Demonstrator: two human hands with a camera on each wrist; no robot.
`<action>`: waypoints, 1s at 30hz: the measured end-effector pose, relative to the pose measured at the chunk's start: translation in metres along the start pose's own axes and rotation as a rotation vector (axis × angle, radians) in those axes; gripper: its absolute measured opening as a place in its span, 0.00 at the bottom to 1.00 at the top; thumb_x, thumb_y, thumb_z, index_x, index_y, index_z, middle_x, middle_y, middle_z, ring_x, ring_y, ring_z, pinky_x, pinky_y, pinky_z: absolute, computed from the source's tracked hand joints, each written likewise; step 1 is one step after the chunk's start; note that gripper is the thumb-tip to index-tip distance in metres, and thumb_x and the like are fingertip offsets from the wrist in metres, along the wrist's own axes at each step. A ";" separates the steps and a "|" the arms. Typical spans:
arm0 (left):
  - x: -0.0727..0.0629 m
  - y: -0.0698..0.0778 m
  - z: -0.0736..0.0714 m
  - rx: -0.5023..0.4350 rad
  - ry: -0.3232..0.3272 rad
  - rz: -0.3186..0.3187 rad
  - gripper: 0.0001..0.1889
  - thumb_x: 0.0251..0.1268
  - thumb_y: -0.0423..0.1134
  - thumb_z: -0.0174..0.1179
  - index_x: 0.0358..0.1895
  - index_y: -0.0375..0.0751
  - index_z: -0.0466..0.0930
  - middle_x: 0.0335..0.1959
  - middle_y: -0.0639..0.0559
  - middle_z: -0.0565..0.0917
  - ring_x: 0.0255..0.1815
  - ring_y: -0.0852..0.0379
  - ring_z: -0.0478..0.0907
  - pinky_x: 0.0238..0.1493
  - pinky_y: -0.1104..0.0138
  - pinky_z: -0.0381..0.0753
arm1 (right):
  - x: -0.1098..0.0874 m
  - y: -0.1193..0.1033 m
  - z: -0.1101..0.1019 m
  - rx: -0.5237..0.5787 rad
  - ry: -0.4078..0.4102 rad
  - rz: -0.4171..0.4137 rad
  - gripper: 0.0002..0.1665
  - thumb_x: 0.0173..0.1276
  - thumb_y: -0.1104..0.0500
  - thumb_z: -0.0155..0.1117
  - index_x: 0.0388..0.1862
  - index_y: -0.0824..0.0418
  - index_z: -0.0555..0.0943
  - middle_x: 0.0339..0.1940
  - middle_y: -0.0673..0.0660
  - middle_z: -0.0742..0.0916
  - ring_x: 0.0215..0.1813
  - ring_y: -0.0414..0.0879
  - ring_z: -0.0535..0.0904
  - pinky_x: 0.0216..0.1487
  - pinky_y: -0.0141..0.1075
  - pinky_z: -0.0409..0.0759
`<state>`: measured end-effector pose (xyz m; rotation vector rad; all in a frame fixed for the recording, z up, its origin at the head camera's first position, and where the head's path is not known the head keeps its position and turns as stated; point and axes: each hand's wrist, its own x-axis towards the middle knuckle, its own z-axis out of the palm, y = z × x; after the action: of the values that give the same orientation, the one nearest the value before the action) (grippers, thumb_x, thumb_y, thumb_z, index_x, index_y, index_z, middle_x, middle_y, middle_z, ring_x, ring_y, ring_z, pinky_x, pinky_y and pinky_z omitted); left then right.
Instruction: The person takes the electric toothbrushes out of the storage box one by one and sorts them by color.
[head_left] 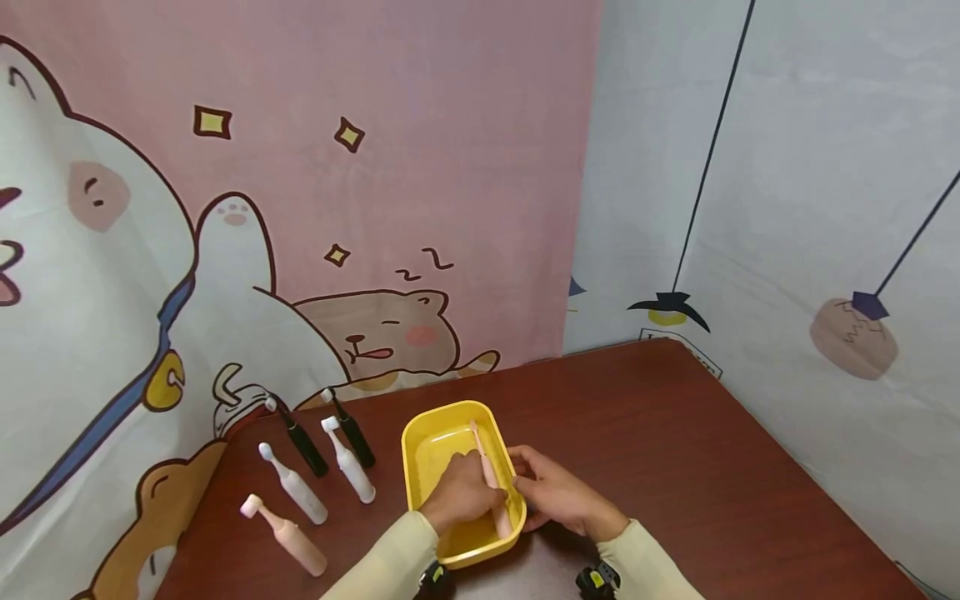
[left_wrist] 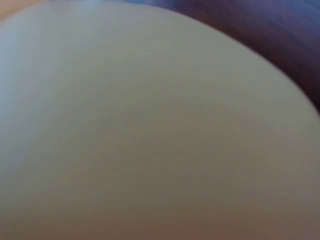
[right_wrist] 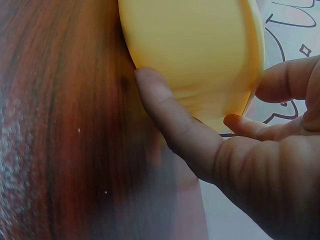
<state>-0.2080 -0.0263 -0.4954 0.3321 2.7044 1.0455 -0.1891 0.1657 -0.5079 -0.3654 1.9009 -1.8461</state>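
Inside the yellow bin (head_left: 417,487), my left hand (head_left: 463,490) holds a pink electric toothbrush (head_left: 488,470), fingers curled and thumb across its handle. The brush lies lengthwise along the bin's right side, its head toward the far end. My right hand (head_left: 564,492) grips the bin's right wall from outside. In the right wrist view, the thumb (right_wrist: 165,107) presses along the wall while other fingertips (right_wrist: 274,87) meet the rim. A pale sleeve (left_wrist: 160,125) fills most of the left wrist view, hiding that hand there.
Left of the bin, a second pink toothbrush (head_left: 297,546), two white toothbrushes (head_left: 302,493) and two black toothbrushes (head_left: 303,446) lie on the brown wooden table (head_left: 637,442). A cartoon-printed cloth (head_left: 465,192) hangs behind the table, and a pale wall covering (head_left: 795,208) borders its right edge.
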 end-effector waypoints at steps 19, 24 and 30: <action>-0.001 -0.003 -0.002 -0.190 -0.034 -0.060 0.33 0.36 0.26 0.70 0.55 0.30 0.73 0.39 0.46 0.83 0.36 0.52 0.79 0.39 0.63 0.79 | 0.000 0.000 0.001 -0.014 0.003 0.000 0.30 0.83 0.62 0.50 0.80 0.65 0.61 0.65 0.72 0.81 0.49 0.58 0.88 0.34 0.51 0.89; -0.003 -0.003 -0.003 -0.191 -0.027 -0.070 0.33 0.37 0.26 0.69 0.56 0.29 0.72 0.39 0.46 0.81 0.37 0.51 0.79 0.39 0.62 0.78 | 0.000 0.000 0.000 -0.008 -0.004 -0.005 0.30 0.84 0.61 0.50 0.80 0.66 0.60 0.65 0.72 0.80 0.51 0.59 0.88 0.35 0.52 0.89; -0.007 -0.002 -0.005 -0.196 -0.011 -0.068 0.30 0.44 0.27 0.70 0.56 0.29 0.71 0.41 0.46 0.81 0.39 0.51 0.79 0.43 0.60 0.79 | 0.001 0.002 0.001 -0.001 0.000 -0.021 0.29 0.84 0.61 0.49 0.79 0.66 0.62 0.66 0.71 0.79 0.53 0.60 0.87 0.34 0.54 0.89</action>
<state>-0.2034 -0.0329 -0.4926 0.2092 2.5564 1.2712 -0.1891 0.1650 -0.5100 -0.3875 1.9054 -1.8590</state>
